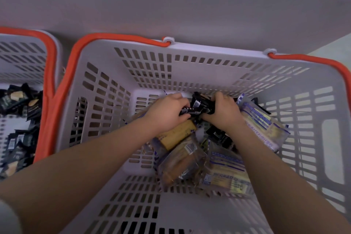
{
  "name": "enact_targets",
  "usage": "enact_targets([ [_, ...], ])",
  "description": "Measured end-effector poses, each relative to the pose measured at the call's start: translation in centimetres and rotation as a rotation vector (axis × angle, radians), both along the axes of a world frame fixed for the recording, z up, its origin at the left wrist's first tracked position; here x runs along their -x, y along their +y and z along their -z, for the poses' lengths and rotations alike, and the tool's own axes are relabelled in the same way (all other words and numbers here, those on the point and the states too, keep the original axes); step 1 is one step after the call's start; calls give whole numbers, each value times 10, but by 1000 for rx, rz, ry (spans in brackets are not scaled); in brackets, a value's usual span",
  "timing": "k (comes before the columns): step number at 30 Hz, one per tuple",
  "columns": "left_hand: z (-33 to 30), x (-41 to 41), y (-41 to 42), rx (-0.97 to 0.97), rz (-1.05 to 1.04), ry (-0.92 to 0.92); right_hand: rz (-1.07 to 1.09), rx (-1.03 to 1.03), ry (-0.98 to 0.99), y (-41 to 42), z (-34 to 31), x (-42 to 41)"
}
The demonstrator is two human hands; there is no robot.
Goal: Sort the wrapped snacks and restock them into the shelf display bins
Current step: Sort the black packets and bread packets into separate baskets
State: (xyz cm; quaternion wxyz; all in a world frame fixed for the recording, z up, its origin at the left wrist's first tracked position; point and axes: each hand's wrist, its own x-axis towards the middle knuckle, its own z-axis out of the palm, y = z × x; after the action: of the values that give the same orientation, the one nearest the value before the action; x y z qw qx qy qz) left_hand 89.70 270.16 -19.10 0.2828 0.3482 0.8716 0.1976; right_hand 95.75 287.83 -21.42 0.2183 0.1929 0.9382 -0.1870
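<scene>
Two grey baskets with orange handles sit side by side against a grey wall (171,5). Far left basket (51,62) is only partly in view and has a bunch of small black snack packs (20,112) in it. Over in the big basket (190,57), the left hand (167,112) has its fingers curled round a dark little pack (188,113), and the right hand (222,110) is gripping a black pack (201,103) right next to it. Under and around both hands are clear-wrapped yellow cakes (178,135) piled on the basket floor, with more of those blue-and-yellow wrapped ones (262,125) out to the right.
</scene>
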Motion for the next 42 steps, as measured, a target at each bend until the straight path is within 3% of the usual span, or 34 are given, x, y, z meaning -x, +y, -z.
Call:
enact_targets([
  [5, 14, 2, 13, -66, -117, -76, -283, -137, -114, 3, 4, 4],
  [10, 20, -2, 23, -74, -183, -264, -280, -65, -62, 6, 11, -2],
  [13, 23, -6, 20, -109, -233, -282, -254, -20, 13, 9, 12, -11],
  [19, 17, -6, -17, -215, -413, -293, 236, 464, 226, 5, -10, -23],
  [23, -11, -13, -38, -434, -675, -505, 448, 701, 295, -5, -44, -43],
  [26, -47, -23, -55, -591, -809, -502, 585, 855, 326, -22, -77, -51],
  [34, -144, -37, -146, -808, -1064, -229, 285, 931, 442, -132, -169, -16],
  [37, -156, -40, -193, -869, -1267, -228, 155, 941, 476, -187, -188, 3],
  [42, -157, -52, -283, -750, -1485, -223, -239, 685, 424, -276, -203, 21],
])
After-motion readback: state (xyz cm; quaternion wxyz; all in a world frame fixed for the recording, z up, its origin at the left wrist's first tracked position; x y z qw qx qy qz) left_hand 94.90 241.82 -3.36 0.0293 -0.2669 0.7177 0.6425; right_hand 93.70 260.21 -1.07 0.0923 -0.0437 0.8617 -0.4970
